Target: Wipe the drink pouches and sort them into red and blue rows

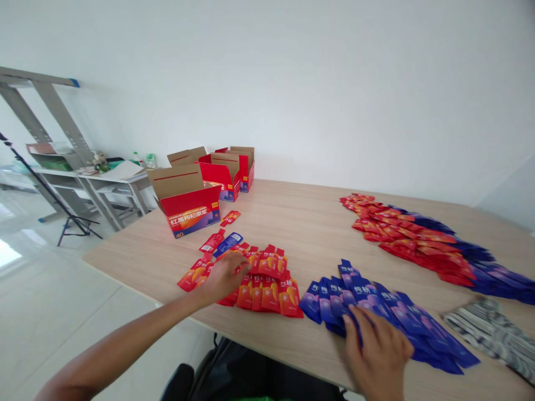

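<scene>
My left hand (225,277) is over a spread of red sachets (270,292) near the front of the table. Its fingers are bent together at the upper row of sachets, and what lies between them is hidden. Over an overlapping row of blue sachets (368,295), my right hand (376,348) rests with fingers apart, touching the top ones. One blue sachet lies face down (228,244) beyond my left hand, beside a red sachet turned over (212,240). A single red sachet (230,218) lies farther back, close to the nearest carton.
Red-and-blue cartons with raised flaps, the nearest one (190,210) largest, stand at the back left of the wooden table (301,223). A long heap of red and blue sachets (418,239) covers the right side. Striped cloth (495,331) lies at the right edge. A tripod (73,217) stands on the floor.
</scene>
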Demonstrator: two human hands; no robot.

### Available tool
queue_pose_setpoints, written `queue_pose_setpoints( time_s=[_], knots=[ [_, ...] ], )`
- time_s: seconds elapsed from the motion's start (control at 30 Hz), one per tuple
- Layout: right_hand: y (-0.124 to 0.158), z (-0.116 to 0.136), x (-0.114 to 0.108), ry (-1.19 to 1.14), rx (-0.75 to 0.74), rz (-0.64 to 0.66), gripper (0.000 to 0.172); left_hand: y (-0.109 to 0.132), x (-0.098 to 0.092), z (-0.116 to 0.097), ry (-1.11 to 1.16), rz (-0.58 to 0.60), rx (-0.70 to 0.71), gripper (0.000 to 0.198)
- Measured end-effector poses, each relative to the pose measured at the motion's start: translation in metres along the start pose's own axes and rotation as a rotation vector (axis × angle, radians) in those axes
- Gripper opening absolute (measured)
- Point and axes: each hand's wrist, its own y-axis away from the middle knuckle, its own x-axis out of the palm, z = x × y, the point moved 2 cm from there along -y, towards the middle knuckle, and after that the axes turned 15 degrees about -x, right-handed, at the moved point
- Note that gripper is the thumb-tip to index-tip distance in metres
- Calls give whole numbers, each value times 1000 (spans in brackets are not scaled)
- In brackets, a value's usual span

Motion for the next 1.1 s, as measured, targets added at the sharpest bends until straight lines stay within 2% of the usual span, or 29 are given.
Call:
queue_pose_setpoints(
  time_s=[0.07, 0.13, 0.23, 0.33, 0.5, 0.7, 0.93, 1.1],
  knots=[
    [11, 21, 3, -89, -176, -50, 23, -34, -3, 14, -235, -37, -167, 34],
    [18, 33, 5, -114, -274, -73, 22, -64, -3, 26, -454, 36, -289, 42],
    [24, 34, 8, -93, -269, -95, 25, -98, -3, 41, -517, 66, -371, 46],
    [29, 29, 12, -81, -281, -101, 31, -116, 3, 54, -543, 121, -431, 46],
    [41, 24, 19, -78, -343, -74, 38, -132, 10, 65, -563, 143, -454, 48],
    [50, 21, 25, -256, -188, -29, 45, -142, 14, 70, -518, 183, -444, 46],
    [38, 25, 22, -205, -350, -54, 36, -142, 14, 65, -423, 51, -469, 48],
    [24, 29, 15, -206, -351, -76, 30, -141, -5, 50, -371, -38, -399, 37]
  ],
)
